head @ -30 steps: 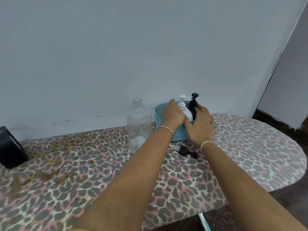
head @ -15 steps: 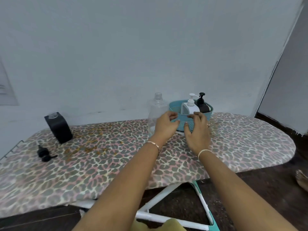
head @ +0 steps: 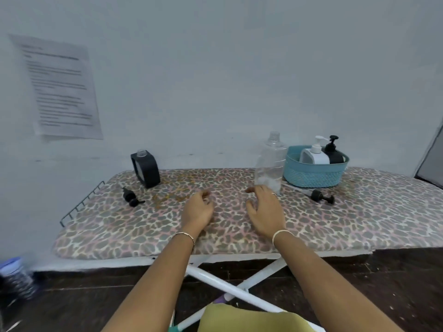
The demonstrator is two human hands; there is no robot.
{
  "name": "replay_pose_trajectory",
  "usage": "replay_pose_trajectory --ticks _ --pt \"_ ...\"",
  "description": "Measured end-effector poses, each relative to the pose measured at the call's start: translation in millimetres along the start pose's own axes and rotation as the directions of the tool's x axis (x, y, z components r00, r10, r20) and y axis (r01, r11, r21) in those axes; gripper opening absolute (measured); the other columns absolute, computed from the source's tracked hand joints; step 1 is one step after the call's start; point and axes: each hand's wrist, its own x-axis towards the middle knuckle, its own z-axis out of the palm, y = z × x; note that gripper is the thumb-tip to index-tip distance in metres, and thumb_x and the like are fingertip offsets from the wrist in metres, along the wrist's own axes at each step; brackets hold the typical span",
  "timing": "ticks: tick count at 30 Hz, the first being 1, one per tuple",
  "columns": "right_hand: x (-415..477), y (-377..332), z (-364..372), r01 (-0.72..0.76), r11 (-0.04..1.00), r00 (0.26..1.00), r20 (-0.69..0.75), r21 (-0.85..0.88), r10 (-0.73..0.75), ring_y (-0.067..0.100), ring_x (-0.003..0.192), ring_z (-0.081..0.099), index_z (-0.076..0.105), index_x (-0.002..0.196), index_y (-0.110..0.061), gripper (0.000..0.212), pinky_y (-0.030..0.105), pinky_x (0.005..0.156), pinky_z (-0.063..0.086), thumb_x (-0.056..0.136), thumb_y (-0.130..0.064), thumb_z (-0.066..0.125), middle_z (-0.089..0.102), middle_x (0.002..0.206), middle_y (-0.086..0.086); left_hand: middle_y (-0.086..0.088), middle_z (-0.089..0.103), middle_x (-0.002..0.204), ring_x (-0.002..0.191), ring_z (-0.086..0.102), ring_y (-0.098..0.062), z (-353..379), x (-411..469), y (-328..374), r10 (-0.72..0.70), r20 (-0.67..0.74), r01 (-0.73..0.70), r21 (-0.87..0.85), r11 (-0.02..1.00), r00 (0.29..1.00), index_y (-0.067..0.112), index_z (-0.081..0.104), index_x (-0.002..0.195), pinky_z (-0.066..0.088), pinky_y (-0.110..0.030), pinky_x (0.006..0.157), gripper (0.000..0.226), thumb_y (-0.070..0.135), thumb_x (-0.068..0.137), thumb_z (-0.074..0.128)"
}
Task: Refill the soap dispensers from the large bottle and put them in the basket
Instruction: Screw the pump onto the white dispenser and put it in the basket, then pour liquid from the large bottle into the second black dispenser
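From the head camera, both hands are low over the leopard-print ironing board (head: 143, 226), side by side and apart from each other, and neither holds anything. The left hand (head: 197, 209) has its fingers loosely curled under with nothing in them. The right hand (head: 265, 212) is relaxed, with its fingers spread. Whether either palm rests on the cover cannot be told. The large bottle (head: 269, 164) stands upright and uncapped just beyond the right hand's fingertips (head: 251, 190), near them, though contact cannot be made out. It is clear plastic, and how much liquid it holds cannot be judged. Just to the right of the bottle sits the blue basket (head: 314, 174), well past the fingers. Inside it a white dispenser (head: 314, 155) and a black dispenser (head: 335, 155) stand upright side by side, each with its pump on. In front of the basket a loose black pump head (head: 322, 197) lies on its side on the board. Far to the left of the left hand, near the wall, a square black dispenser (head: 145, 170) stands with an open neck and no pump; what is in it cannot be seen. A second pump head (head: 130, 197) lies on the board just in front of it. A printed sheet (head: 62, 89) hangs on the wall above the board's left end.
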Motion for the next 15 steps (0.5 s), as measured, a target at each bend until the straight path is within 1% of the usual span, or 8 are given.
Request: replay_pose_trajectory --ticks 3,4,6,8,10,11,13,15 --pt "5 -22 21 0.047 0.999 0.992 0.122 -0.010 -0.045 0.016 0.108 0.053 0.055 0.121 -0.022 0.028 0.032 0.090 0.043 0.093 -0.026 0.052 0.056 0.118 -0.001 -0.002 0.062 0.126 0.084 0.063 -0.015 -24 6 -22 -0.018 -0.051 0.021 0.043 0.999 0.999 0.016 0.053 0.132 0.053 -0.030 0.081 0.041 0.017 0.091 0.059" --pt "8 -29 29 0.069 0.998 0.984 0.165 -0.006 -0.067 0.016 0.109 0.053 0.055 0.122 -0.023 0.029 0.031 0.090 0.043 0.093 -0.027 0.052 0.056 0.119 -0.002 -0.002 0.062 0.125 0.087 0.064 -0.016 -32 10 -28 -0.033 -0.079 0.037 0.055 0.998 0.996 0.015 0.052 0.132 0.052 -0.030 0.081 0.043 0.017 0.091 0.061" --pt "15 -40 44 0.094 0.995 0.969 0.229 0.024 -0.097 0.014 0.110 0.054 0.055 0.122 -0.027 0.030 0.029 0.092 0.044 0.093 -0.030 0.052 0.057 0.121 -0.003 -0.006 0.063 0.122 0.096 0.064 -0.023 -46 19 -39 -0.055 -0.163 0.068 0.080 0.994 0.985 0.014 0.051 0.133 0.052 -0.033 0.084 0.048 0.018 0.088 0.065" --pt "23 -50 57 0.123 0.992 0.952 0.278 0.024 -0.125 0.015 0.112 0.055 0.055 0.124 -0.028 0.031 0.031 0.093 0.045 0.093 -0.031 0.052 0.058 0.121 -0.003 -0.010 0.062 0.120 0.106 0.061 -0.028 -61 32 -48 -0.062 -0.257 0.087 0.086 0.993 0.964 0.014 0.050 0.134 0.052 -0.040 0.090 0.053 0.019 0.084 0.068" --pt "32 -58 68 0.162 0.987 0.931 0.331 0.003 -0.154 0.016 0.116 0.053 0.054 0.128 -0.026 0.036 0.032 0.096 0.043 0.093 -0.031 0.051 0.058 0.127 -0.003 -0.010 0.056 0.128 0.121 0.050 -0.029 -74 47 -56 -0.080 -0.334 0.106 0.060 0.993 0.939 0.014 0.047 0.135 0.046 -0.041 0.099 0.056 0.020 0.084 0.069" --pt "37 -61 74 0.172 0.985 0.923 0.350 -0.001 -0.161 0.017 0.119 0.051 0.052 0.130 -0.024 0.038 0.032 0.098 0.042 0.094 -0.032 0.051 0.056 0.130 -0.003 -0.009 0.054 0.131 0.125 0.046 -0.029 -81 54 -60 -0.090 -0.366 0.116 0.048 0.992 0.926 0.014 0.046 0.135 0.044 -0.040 0.101 0.057 0.019 0.084 0.070" --pt "45 -65 85 0.170 0.985 0.909 0.391 -0.030 -0.145 0.018 0.125 0.047 0.045 0.138 -0.022 0.044 0.034 0.103 0.038 0.096 -0.037 0.046 0.051 0.138 -0.001 -0.011 0.053 0.132 0.126 0.045 -0.030 -91 69 -66 -0.097 -0.410 0.119 0.028 0.993 0.907 0.012 0.044 0.136 0.043 -0.040 0.101 0.060 0.018 0.082 0.071" --pt "52 -66 96 0.168 0.980 0.895 0.434 -0.110 -0.105 0.019 0.137 0.036 0.033 0.147 -0.021 0.053 0.038 0.113 0.027 0.098 -0.043 0.038 0.039 0.149 0.000 -0.013 0.054 0.129 0.123 0.047 -0.030 -98 83 -70 -0.095 -0.426 0.110 0.010 0.994 0.900 0.010 0.044 0.133 0.045 -0.042 0.100 0.063 0.019 0.078 0.075"
